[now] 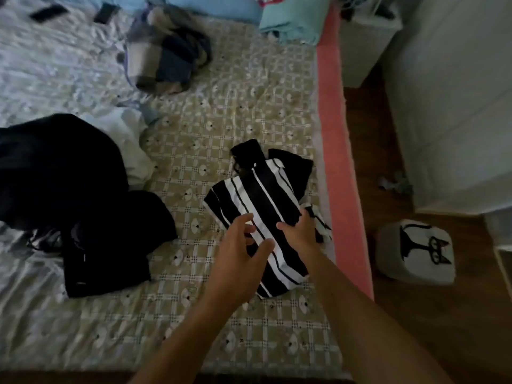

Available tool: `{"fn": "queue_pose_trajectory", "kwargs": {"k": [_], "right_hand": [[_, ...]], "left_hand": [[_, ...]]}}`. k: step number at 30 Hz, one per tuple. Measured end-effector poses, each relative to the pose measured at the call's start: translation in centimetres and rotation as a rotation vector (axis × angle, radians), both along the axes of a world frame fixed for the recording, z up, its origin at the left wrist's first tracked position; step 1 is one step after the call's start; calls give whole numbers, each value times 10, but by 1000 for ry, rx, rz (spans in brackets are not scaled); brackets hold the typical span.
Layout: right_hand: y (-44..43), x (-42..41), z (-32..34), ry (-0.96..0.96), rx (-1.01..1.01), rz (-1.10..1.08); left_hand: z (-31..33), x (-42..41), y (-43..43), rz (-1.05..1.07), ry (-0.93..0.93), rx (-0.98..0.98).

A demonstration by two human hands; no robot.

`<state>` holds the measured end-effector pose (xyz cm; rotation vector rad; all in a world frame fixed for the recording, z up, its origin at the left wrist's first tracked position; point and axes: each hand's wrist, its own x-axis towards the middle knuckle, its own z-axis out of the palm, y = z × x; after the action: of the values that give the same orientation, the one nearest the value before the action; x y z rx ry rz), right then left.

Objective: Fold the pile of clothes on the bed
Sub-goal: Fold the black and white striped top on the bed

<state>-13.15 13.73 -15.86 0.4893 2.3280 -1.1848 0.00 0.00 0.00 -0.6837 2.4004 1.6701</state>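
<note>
Black-and-white striped soft cloth (266, 200) on checked bed (194, 328), near right edge, long way running near to far. Right hand (299, 231) pinches its right side. Left hand (238, 256) open, fingers spread, over left side.

Likely home bedroom — bed (194, 139), strewn clothes (61, 173).

dim, soft light, brightest on the sheet (41, 65) at the upper left. everything is slightly blurred, and straight lines bow near the edges.
</note>
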Motion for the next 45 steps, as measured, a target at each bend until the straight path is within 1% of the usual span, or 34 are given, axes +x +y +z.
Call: {"fn": "queue_pose_trajectory", "kwargs": {"k": [2, 5, 10, 13, 17, 21, 24, 26, 28, 30, 31, 33, 35, 37, 40, 42, 43, 45], "right_hand": [[12, -19, -31, 32, 11, 28], [27, -44, -85, -38, 35, 61], [26, -48, -75, -220, -64, 198], [24, -41, -65, -232, -84, 285], [8, -18, -15, -164, -216, 249], [-7, 9, 71, -42, -425, 232], [-8, 30, 145, 109, -527, 303], [-7, 47, 199, 234, -574, 375], [-5, 65, 250, 355, -591, 452], [-2, 79, 287, 456, -571, 533], [-1, 85, 301, 487, -548, 567], [3, 95, 317, 477, -568, 585], [5, 103, 321, 438, -571, 556], [5, 110, 315, 442, -492, 562], [-6, 130, 307, 587, -308, 702], [-21, 147, 300, 682, -265, 762], [-29, 154, 298, 716, -277, 745], [-46, 166, 299, 771, -311, 618]], "left_hand": [[-18, -6, 14, 26, -35, -5], [-44, -3, 28, 54, -81, -6], [-62, 9, 51, 63, -122, -57], [-60, 22, 62, 48, -131, -95], [-45, 38, 70, 60, -118, -131], [-18, 38, 73, 61, -63, -185], [8, 27, 69, 72, 51, -172], [30, 19, 64, 114, 174, -167], [57, 16, 59, 179, 324, -168], [85, 18, 47, 242, 453, -222], [99, 19, 38, 249, 489, -246], [124, 19, 17, 222, 512, -255], [152, 19, -4, 191, 500, -220], [182, 19, -23, 165, 477, -133], [226, 28, -44, 143, 485, 63], [249, 32, -54, 166, 481, 242], [258, 35, -59, 170, 460, 337], [272, 39, -72, 130, 376, 465]]}}
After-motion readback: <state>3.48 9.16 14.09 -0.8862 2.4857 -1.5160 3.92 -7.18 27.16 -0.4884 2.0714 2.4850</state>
